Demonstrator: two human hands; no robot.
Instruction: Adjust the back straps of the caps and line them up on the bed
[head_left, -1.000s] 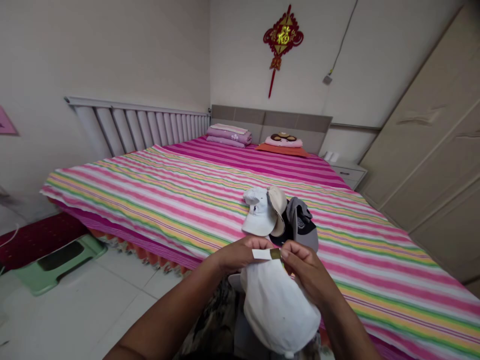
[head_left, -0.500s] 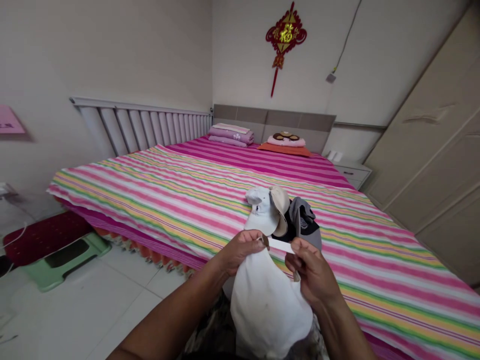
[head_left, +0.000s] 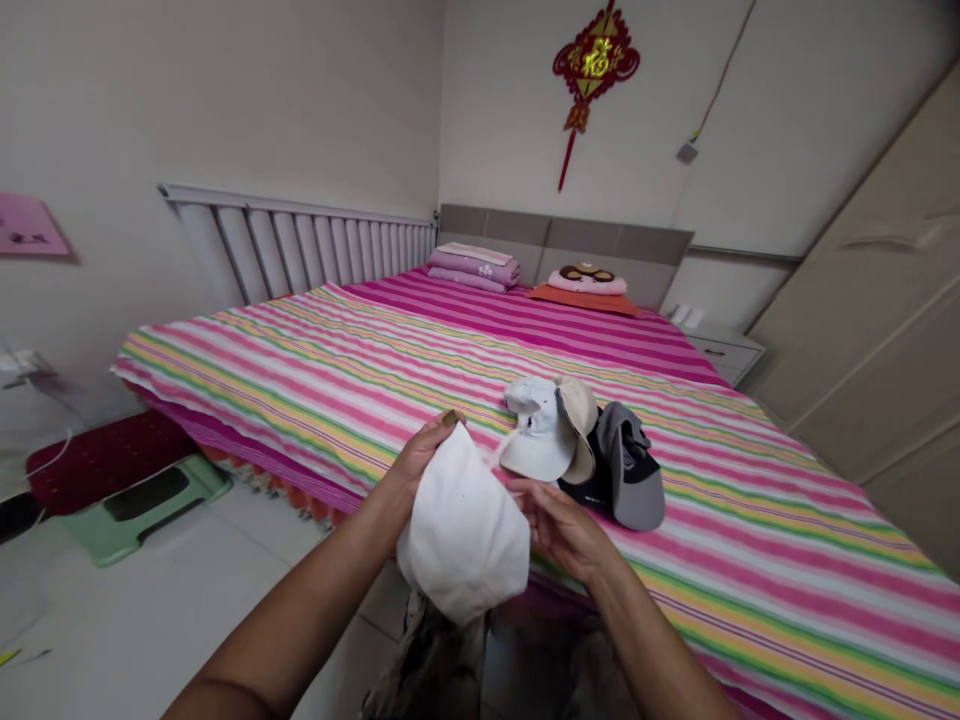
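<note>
A white cap (head_left: 466, 535) hangs in front of me, its rounded crown facing me. My left hand (head_left: 426, 450) pinches it at the upper left, where a small brass-coloured buckle (head_left: 450, 418) shows by the fingertips. Beside the cap's right edge is my right hand (head_left: 555, 522), fingers loosely stretched towards it; whether they touch the cloth I cannot tell. Just beyond, on the bed, a light blue-white cap (head_left: 538, 435), a beige cap (head_left: 579, 412), a black cap (head_left: 589, 492) and a grey cap (head_left: 637, 490) lie close together.
The bed (head_left: 300, 385) has a striped spread. Folded purple bedding (head_left: 476, 268) and an orange pillow (head_left: 585, 299) are by the headboard (head_left: 495, 228). A green stool (head_left: 142, 510) stands on the floor at left. A white nightstand (head_left: 724, 352) and wardrobe (head_left: 862, 330) are at right.
The white cap has moved left and up, and turned. My right hand has let go of its white strap, which is now out of sight; my left hand still holds the buckle side.
</note>
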